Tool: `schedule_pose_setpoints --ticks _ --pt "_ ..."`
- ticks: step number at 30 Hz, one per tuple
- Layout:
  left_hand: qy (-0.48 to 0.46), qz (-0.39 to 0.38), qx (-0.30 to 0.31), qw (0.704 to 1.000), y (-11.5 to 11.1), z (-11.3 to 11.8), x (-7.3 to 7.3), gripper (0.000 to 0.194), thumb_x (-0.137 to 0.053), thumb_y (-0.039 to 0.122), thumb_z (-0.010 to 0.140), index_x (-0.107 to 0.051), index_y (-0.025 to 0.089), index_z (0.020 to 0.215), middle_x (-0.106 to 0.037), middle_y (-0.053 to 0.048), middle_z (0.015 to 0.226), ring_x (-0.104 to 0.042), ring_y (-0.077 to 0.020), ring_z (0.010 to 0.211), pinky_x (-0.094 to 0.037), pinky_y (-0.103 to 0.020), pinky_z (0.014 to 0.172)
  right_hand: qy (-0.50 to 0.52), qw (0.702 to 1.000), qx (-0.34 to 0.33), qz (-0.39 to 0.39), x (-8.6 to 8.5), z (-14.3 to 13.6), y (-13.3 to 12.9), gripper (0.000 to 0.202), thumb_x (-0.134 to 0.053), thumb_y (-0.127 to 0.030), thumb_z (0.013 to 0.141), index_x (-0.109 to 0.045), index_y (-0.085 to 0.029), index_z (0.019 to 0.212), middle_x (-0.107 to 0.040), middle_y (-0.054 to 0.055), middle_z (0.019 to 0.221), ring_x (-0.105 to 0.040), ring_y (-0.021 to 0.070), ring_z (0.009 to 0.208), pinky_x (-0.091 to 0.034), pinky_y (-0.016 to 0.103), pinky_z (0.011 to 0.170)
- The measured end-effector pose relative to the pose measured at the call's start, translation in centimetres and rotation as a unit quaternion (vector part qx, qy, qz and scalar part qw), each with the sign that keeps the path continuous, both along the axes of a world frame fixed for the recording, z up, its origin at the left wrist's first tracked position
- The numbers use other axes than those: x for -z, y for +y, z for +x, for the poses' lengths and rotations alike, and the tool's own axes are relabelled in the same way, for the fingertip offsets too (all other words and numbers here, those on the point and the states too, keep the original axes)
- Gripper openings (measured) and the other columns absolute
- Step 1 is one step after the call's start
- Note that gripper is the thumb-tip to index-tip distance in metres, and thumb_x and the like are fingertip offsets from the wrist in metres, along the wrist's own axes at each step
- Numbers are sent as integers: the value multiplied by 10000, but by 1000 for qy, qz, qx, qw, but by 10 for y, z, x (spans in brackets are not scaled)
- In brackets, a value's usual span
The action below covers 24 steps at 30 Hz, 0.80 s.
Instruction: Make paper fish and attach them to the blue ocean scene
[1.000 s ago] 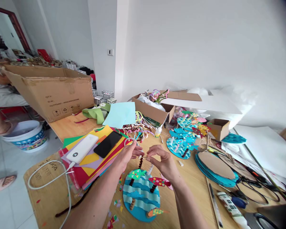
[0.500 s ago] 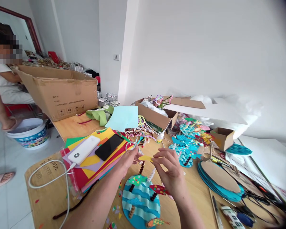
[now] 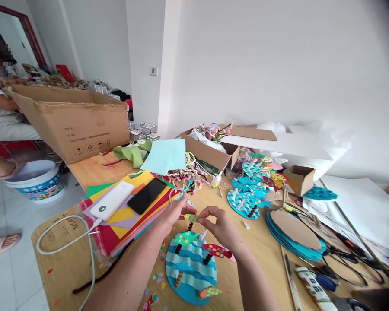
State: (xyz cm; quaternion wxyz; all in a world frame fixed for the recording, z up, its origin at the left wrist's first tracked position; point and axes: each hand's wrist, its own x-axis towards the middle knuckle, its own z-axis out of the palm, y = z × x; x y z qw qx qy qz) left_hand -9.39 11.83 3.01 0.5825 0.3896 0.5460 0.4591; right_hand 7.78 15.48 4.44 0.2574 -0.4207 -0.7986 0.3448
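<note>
A small yellow paper fish with green and orange stripes (image 3: pixel 192 218) is pinched at its two ends between my left hand (image 3: pixel 175 212) and my right hand (image 3: pixel 218 225). Just beneath it a dark brown fuzzy stem (image 3: pixel 190 226) rises; whether the two touch, I cannot tell. The stem belongs to a round blue board with wavy strips (image 3: pixel 191 276) below my hands. Standing on that board are a green fish (image 3: pixel 185 238), a red dotted fish (image 3: pixel 216 250) and an orange patterned fish (image 3: pixel 210 292). A blue fish (image 3: pixel 180 267) lies flat among the waves.
Left of my hands, a phone (image 3: pixel 146 196) and white power bank (image 3: pixel 113 201) rest on coloured sheets. Finished-looking blue boards (image 3: pixel 243 203), stacked cardboard ovals (image 3: pixel 296 229) and a glue bottle (image 3: pixel 215 180) are farther right. A person (image 3: pixel 1 108) sits beyond the large carton (image 3: pixel 84 125).
The fish has turned from its plain yellow face to its striped one. My right hand has lowered slightly, its fingers closing into a tighter pinch. The view has shifted a little.
</note>
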Motion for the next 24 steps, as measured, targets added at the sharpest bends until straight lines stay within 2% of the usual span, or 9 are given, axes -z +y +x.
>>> schedule_pose_setpoints --ticks 11,24 --pt "12 4 -1 1000 2 0 4 655 -369 721 769 -707 162 734 -729 -121 935 -624 -254 968 -427 -345 819 -8 1000 -11 -24 3 -1 2 118 -601 -286 753 -637 -186 701 -693 27 760 -615 190 743 -433 292 679" --pt "36 8 -13 999 1 0 0 635 -404 727 745 -707 171 694 -733 -115 893 -622 -255 931 -448 -331 754 -21 999 7 -35 2 -4 0 121 -602 -287 730 -652 -183 694 -683 14 699 -584 169 663 -391 262 584"
